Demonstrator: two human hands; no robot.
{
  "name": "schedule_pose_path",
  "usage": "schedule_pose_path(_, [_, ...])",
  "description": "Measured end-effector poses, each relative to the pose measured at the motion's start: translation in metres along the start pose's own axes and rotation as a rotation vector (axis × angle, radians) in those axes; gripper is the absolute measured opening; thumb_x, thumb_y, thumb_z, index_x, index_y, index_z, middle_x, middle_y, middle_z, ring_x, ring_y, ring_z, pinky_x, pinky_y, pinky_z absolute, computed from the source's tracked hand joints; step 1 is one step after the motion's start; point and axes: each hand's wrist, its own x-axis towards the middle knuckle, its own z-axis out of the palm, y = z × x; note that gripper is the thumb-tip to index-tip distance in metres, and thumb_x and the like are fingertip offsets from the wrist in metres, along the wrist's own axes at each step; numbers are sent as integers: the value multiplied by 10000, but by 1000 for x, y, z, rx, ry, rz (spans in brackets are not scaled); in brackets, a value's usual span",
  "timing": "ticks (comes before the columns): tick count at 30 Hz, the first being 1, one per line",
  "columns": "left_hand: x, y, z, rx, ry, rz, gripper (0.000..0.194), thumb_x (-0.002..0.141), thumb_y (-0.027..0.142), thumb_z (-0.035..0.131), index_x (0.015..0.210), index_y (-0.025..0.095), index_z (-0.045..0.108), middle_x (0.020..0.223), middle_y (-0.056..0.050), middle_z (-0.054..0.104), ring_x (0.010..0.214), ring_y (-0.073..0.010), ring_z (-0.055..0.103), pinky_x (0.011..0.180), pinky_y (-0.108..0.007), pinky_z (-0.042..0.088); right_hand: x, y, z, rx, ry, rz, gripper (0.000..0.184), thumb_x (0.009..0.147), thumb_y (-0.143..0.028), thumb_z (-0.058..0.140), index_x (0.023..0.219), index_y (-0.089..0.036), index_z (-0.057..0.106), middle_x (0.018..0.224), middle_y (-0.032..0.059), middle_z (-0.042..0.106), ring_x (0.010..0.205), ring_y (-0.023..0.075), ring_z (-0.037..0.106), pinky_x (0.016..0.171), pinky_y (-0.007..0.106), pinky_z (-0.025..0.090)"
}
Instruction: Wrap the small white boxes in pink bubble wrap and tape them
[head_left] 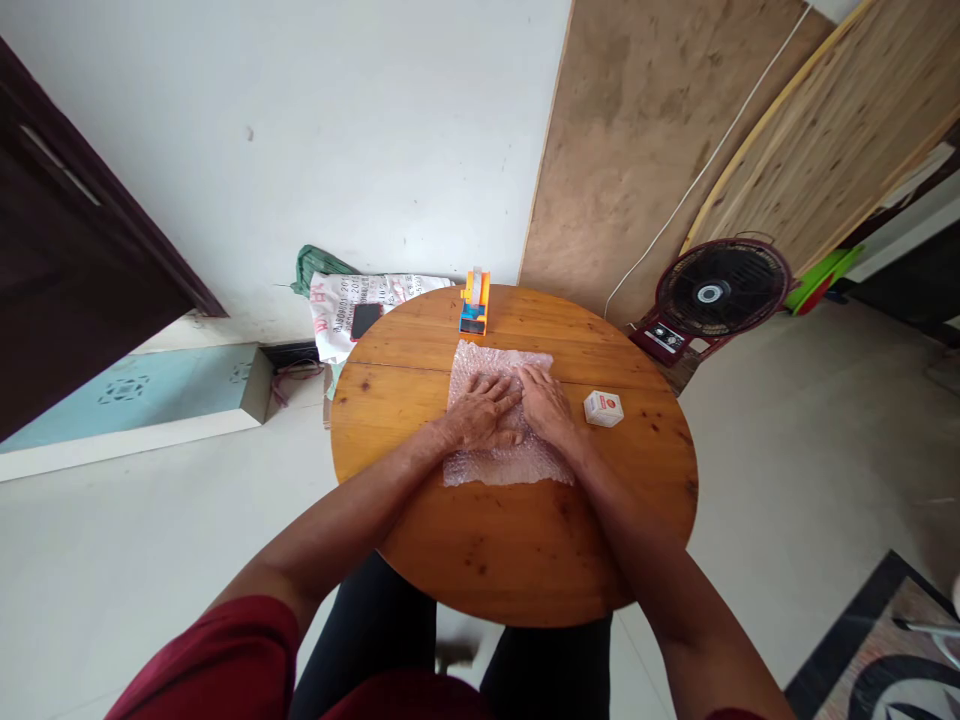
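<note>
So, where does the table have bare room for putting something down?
The table is bare between the wrap and near edge, left of the wrap beyond the left forearm, and far right between dispenser and box. Crowded: the middle, where left hand and right hand rest on the wrap.

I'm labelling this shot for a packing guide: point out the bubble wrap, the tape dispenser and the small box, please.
Bubble wrap [510,468]: head view, its bare near strip.
Tape dispenser [474,306]: head view, middle of its body.
Small box [603,408]: head view, middle of its visible surface.
</note>
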Motion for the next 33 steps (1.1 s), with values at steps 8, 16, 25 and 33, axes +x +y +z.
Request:
schedule_pose_path(8, [-1, -3, 1, -29, 11, 9, 901, 889, 728, 506, 1586, 182, 338, 1637, -207, 321, 1531, -422, 248, 1224, -643, 133, 9, 26, 11, 33, 28, 68, 534, 1021, -324, 347, 1501, -117, 458, 1608, 137, 422, 1463, 272, 396, 1179, 439, 297])
schedule_pose_path(16, [-1, -11, -3, -69, -23, 28, 921, 849, 710, 597, 1572, 190, 364, 1647, -190, 310, 1551, -381, 222, 1248, -605, 124, 3, 20, 7, 10, 47, 100, 535, 1030, -345, 352, 1490, -95, 460, 1586, 150, 451, 1462, 296, 389, 1176, 459, 272])
schedule_pose_path(25, [17, 4, -24, 23, -68, -82, 633, 943, 378, 552, 1511, 121, 440, 1610, -204, 378, 1522, -363, 308, 1228, -536, 268, -3, 25, 8, 25, 54, 80, 536, 1021, -368, 377, 1467, -89, 476, 1587, 161, 446, 1458, 314, 389, 1178, 485, 270])
schedule_pose_path(33, [24, -11, 1, -2, 45, -121, 686, 972, 545, 480, 1521, 137, 438, 1621, -198, 361, 1535, -361, 275, 1244, -587, 189, -4, 26, 4, -24, 46, 108, 526, 1019, -377, 363, 1450, -109, 503, 1566, 164, 475, 1423, 320, 431, 1150, 509, 306])
